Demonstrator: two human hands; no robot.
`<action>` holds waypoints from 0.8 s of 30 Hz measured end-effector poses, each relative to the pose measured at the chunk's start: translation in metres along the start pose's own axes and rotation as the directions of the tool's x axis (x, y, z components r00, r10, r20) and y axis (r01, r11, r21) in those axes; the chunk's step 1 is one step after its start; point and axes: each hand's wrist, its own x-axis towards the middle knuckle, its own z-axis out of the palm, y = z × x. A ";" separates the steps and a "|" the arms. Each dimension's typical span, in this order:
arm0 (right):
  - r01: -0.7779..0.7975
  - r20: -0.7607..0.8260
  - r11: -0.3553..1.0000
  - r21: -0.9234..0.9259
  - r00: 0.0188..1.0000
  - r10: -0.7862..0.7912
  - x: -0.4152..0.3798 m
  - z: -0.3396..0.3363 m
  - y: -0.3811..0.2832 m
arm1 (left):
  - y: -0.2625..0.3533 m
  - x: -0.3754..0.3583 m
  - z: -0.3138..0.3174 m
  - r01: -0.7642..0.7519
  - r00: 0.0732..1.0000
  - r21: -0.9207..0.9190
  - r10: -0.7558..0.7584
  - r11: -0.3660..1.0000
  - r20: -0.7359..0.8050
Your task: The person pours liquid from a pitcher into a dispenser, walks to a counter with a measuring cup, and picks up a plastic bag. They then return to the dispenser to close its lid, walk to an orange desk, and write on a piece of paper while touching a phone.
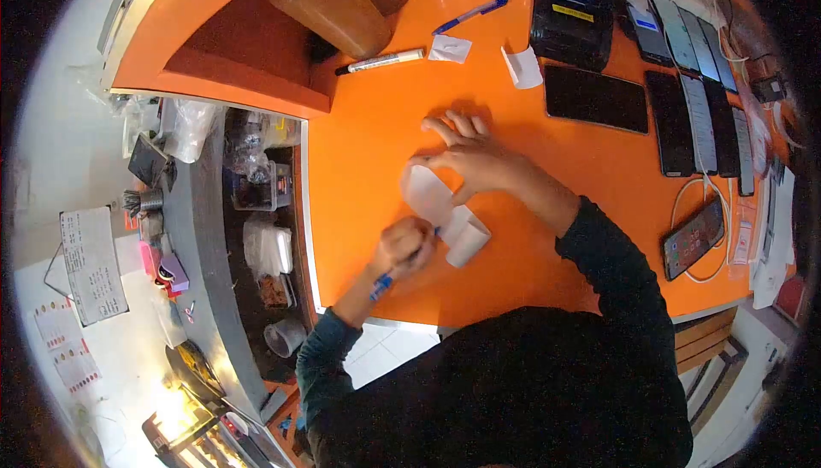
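Observation:
My left hand [402,250] is closed around a slim pen [438,231], mostly hidden by the blurred fingers, its blue end at the paper. Something blue [380,286] shows at that wrist. Under both hands lies a white paper strip [430,192], its near end curled up. My right hand [470,158] rests with fingers apart at the strip's upper right edge, the thumb side touching the paper.
Beyond the hands on the orange table [359,160] lie a marker [385,62], a blue pen [473,14] and paper scraps [449,49]. A black printer [571,19] and several phones [596,98] with cables are at the right. Brown containers [333,10] stand at the back left.

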 end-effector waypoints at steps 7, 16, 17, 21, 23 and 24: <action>-0.014 0.025 1.000 0.025 1.000 0.013 -0.001 -0.002 -0.001 | -0.007 0.001 0.002 -0.031 0.999 0.125 0.029 0.992 0.021; 0.008 0.090 1.000 0.001 0.996 -0.008 -0.004 -0.003 0.002 | -0.003 0.020 0.003 0.051 0.997 0.060 -0.047 0.997 -0.062; 0.011 0.096 1.000 0.003 0.995 -0.011 -0.004 -0.001 0.002 | -0.005 0.018 -0.003 0.149 0.981 0.033 -0.143 0.988 -0.131; 0.015 0.097 1.000 0.000 0.995 -0.015 -0.006 0.001 0.004 | -0.002 0.027 0.001 0.294 0.936 -0.023 -0.293 0.955 -0.194; 0.027 0.120 0.999 -0.036 0.993 -0.023 -0.005 0.000 0.003 | 0.006 0.037 0.008 0.381 0.915 0.016 -0.375 0.924 -0.150; 0.028 0.142 0.998 -0.064 0.990 -0.019 -0.005 -0.001 0.002 | 0.004 0.033 0.011 0.356 0.927 0.024 -0.350 0.934 -0.136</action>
